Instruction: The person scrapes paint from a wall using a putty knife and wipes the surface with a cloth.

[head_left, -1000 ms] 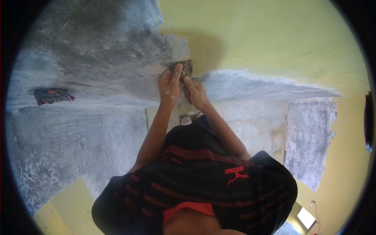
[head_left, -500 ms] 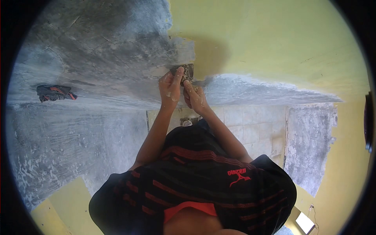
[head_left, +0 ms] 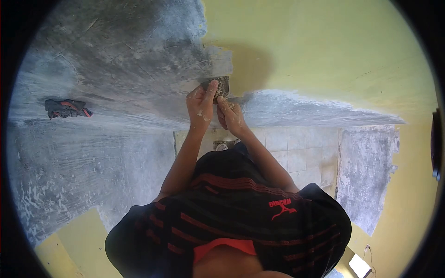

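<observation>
My left hand (head_left: 201, 103) is closed, its fingers pressing on a dark, crusted scraper (head_left: 224, 85). Just below and to its right, my right hand (head_left: 233, 116) is closed around the lower end of the same scraper. The handle is hidden by my fingers. Pale dust and residue coat both hands. The scraper lies against the wall, where bare grey plaster (head_left: 134, 60) meets the yellow paint (head_left: 320, 46).
A crumpled black and red cloth (head_left: 68, 108) lies at the left on a grey surface. Below my hands is a pale tiled floor (head_left: 296, 153). A scraped grey patch (head_left: 364, 176) and a dark object (head_left: 435, 143) are on the right.
Both hands stay on the scraper with almost the same grip. The view has shifted very slightly; no clear movement of the scraper along the wall shows.
</observation>
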A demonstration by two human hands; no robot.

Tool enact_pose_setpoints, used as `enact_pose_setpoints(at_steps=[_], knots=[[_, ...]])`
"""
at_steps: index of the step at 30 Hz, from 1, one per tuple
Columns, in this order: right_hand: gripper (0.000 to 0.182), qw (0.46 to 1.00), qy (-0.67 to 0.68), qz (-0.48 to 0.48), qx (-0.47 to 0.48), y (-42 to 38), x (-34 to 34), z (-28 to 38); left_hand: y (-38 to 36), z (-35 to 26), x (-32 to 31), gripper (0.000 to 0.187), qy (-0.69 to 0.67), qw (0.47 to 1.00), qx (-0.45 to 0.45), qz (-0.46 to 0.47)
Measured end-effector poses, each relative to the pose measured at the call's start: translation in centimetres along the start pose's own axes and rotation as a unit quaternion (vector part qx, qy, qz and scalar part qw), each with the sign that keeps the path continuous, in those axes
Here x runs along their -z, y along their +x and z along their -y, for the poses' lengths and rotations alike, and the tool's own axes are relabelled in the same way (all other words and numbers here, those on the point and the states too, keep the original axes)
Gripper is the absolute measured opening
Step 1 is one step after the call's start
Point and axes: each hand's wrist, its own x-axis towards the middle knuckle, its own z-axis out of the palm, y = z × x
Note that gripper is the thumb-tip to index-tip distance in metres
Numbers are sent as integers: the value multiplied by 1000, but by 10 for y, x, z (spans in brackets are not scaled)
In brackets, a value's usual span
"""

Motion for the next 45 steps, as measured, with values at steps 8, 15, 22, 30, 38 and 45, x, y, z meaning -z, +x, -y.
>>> enact_pose_setpoints(at_steps=[8, 15, 22, 30, 38, 45], knots=[[43, 1000, 3, -3, -23, 0, -6, 20, 3, -7, -1, 42, -15, 1000, 5, -12], [43, 998, -17, -9, 64, 5, -12, 32, 13, -24, -7, 46, -26, 999, -19, -28], [51, 1000, -9, -1, -28, -1, 8, 6, -2, 5, -10, 33, -3, 1000, 24, -8], [53, 999, -16, -4, -37, -5, 3, 15, -2, -7, -10, 28, -24, 999, 29, -13], [42, 989, -113, -29, 93, 3, -6, 44, 14, -37, -16, 34, -84, 996, 32, -17], [42, 1000, -10, -6, -3, 1, 8, 10, 0, -13, -9, 29, -27, 998, 48, -9]])
